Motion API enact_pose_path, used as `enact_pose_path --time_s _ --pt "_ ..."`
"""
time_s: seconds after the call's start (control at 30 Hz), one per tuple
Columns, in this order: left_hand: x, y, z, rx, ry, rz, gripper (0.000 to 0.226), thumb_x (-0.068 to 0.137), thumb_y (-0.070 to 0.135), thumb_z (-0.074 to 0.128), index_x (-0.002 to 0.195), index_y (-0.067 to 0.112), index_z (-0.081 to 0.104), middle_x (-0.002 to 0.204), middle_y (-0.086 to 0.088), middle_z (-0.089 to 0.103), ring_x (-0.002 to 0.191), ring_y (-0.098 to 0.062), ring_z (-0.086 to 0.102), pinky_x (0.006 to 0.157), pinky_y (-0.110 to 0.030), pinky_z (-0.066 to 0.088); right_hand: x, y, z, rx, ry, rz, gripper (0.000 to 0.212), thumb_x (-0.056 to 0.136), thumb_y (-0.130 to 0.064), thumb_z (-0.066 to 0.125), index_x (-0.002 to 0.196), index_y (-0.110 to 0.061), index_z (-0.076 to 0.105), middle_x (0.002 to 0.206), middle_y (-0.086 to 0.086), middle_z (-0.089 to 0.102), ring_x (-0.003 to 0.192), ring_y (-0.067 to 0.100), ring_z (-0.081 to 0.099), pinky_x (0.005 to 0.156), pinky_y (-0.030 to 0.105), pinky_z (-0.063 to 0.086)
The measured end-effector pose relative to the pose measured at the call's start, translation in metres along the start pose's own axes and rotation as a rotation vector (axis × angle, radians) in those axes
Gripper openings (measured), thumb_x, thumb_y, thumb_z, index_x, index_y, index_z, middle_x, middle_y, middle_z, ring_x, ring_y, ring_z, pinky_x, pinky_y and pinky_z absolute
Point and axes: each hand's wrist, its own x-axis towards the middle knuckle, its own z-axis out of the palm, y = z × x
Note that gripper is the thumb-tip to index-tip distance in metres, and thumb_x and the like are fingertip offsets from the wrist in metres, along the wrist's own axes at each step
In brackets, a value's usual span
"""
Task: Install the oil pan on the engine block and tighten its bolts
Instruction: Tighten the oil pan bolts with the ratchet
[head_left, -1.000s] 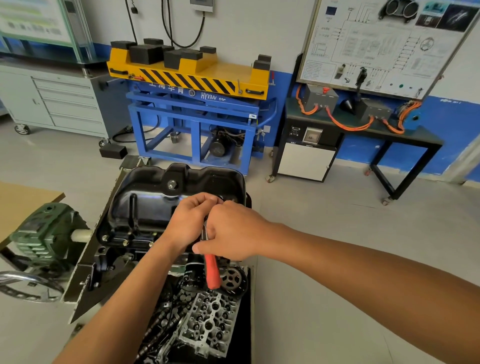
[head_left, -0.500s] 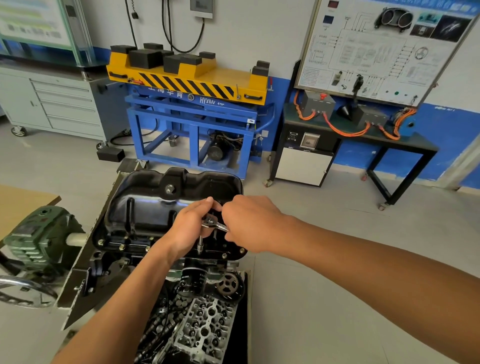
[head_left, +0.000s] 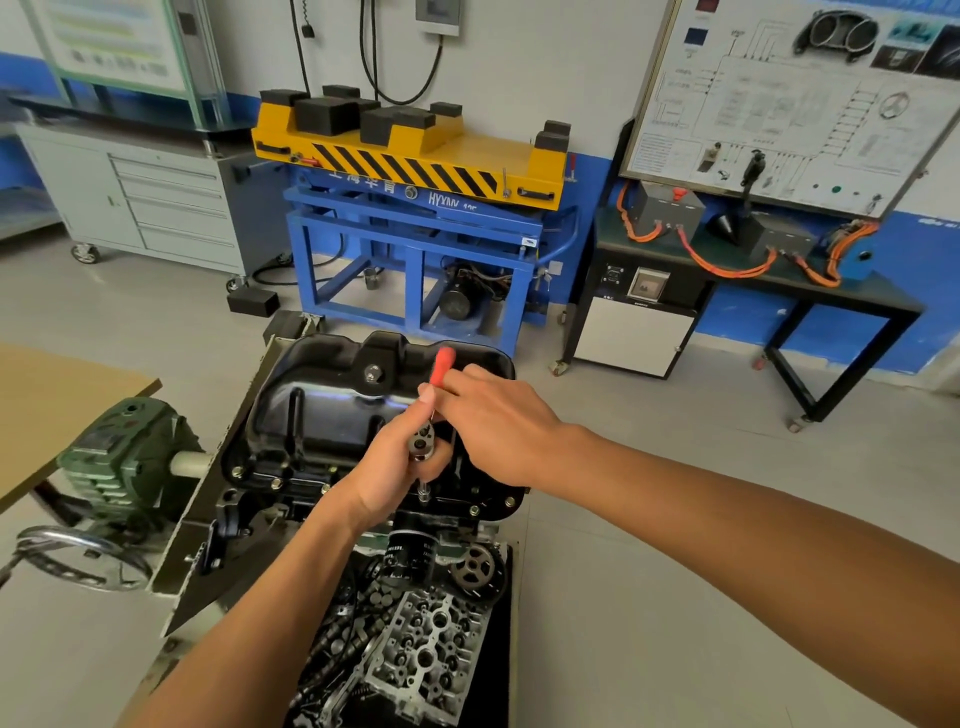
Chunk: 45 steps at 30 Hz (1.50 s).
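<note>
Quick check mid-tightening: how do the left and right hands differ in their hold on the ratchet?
The left hand wraps the ratchet at its metal head, above the near flange of the oil pan; the right hand grips the red handle farther up. The left hand sits nearer the camera, the right hand out over the pan. Both hold the same tool.
</note>
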Motion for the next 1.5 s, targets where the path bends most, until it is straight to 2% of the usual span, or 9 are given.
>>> enact_pose_path --time_s 0.07,0.2,0.33,0.5,0.67,0.87,1.13,1.3,1.5 --pt "0.0 0.0 -0.003 -0.043 -0.026 0.004 0.074 0.096 0.059 0.041 0.159 0.025 0.023 0.05 0.01 0.037 0.046 -0.01 0.02 0.053 -0.034 0.014 0.006 0.002 -0.003 0.031 -0.024 -0.025 0.056 0.088 -0.001 0.053 0.142 -0.018 0.045 0.12 0.002 0.051 0.095 0.019 0.039 0.064 0.039 0.047" --pt "0.001 0.006 -0.009 -0.1 -0.074 0.038 0.053 0.094 0.061 0.045 0.136 0.03 0.055 0.05 0.005 0.042 0.046 -0.011 0.02 0.053 -0.035 0.014 0.014 0.009 -0.006 0.026 -0.064 -0.063 0.069 0.085 0.001 0.055 0.146 -0.025 0.039 0.121 -0.002 0.05 0.092 0.012 0.031 0.072 0.04 0.051" --pt "-0.003 0.006 -0.008 0.03 -0.062 0.06 0.042 0.089 0.063 0.06 0.072 0.025 0.065 0.051 -0.003 0.025 0.051 -0.017 0.019 0.056 -0.033 0.02 0.014 0.013 -0.005 0.041 -0.044 -0.073 0.055 0.095 -0.013 0.054 0.147 -0.024 0.04 0.124 -0.003 0.051 0.1 0.015 0.038 0.077 0.036 0.048" --pt "-0.004 -0.001 -0.011 0.042 0.16 0.077 0.038 0.096 0.037 0.064 0.103 0.0 0.068 0.051 0.002 0.034 0.048 -0.012 0.027 0.054 -0.024 0.03 0.004 0.013 -0.01 -0.008 0.037 -0.043 0.024 0.095 -0.039 0.053 0.104 -0.018 0.061 0.099 -0.002 0.057 0.1 0.021 0.051 0.066 0.034 0.037" --pt "0.002 0.002 -0.006 0.136 0.216 0.08 0.04 0.094 0.045 0.055 0.091 0.009 0.072 0.055 -0.006 0.04 0.052 -0.014 0.036 0.057 -0.02 0.042 -0.006 0.005 -0.018 -0.028 0.045 0.033 0.042 0.095 -0.039 0.051 0.062 -0.022 0.033 0.061 -0.005 0.035 0.057 0.022 0.043 0.049 0.03 0.023" --pt "0.007 0.006 0.003 0.076 0.182 0.079 0.033 0.095 0.04 0.053 0.072 0.025 0.071 0.064 0.002 0.061 0.055 -0.01 0.054 0.056 -0.019 0.046 -0.019 -0.023 -0.023 0.238 -0.002 0.057 0.048 0.092 -0.04 0.056 0.05 -0.022 0.041 0.049 -0.005 0.042 0.047 0.009 0.039 0.05 0.028 0.037" --pt "0.006 0.011 -0.007 0.023 0.115 0.007 0.041 0.107 0.026 0.038 0.091 0.004 0.068 0.071 -0.009 0.063 0.061 -0.016 0.057 0.059 -0.024 0.049 -0.017 -0.041 -0.03 0.422 -0.106 0.07 0.05 0.092 -0.048 0.059 0.051 -0.021 0.051 0.056 -0.003 0.044 0.06 0.009 0.044 0.059 0.03 0.041" --pt "0.006 0.005 -0.002 0.035 0.1 -0.022 0.036 0.106 0.015 0.04 0.086 0.012 0.07 0.078 -0.002 0.064 0.07 -0.01 0.06 0.068 -0.022 0.048 -0.017 -0.04 -0.033 0.414 -0.202 0.079 0.05 0.086 -0.049 0.066 0.046 -0.024 0.051 0.049 -0.007 0.045 0.054 0.007 0.04 0.05 0.026 0.03" --pt "0.009 0.004 -0.005 0.042 0.15 -0.056 0.028 0.094 0.026 0.049 0.085 0.018 0.074 0.077 -0.009 0.056 0.069 -0.018 0.051 0.063 -0.034 0.039 -0.012 -0.026 -0.043 0.297 -0.361 0.168 0.028 0.077 -0.042 0.075 0.069 -0.015 0.071 0.06 -0.003 0.06 0.062 0.015 0.058 0.058 0.032 0.053"
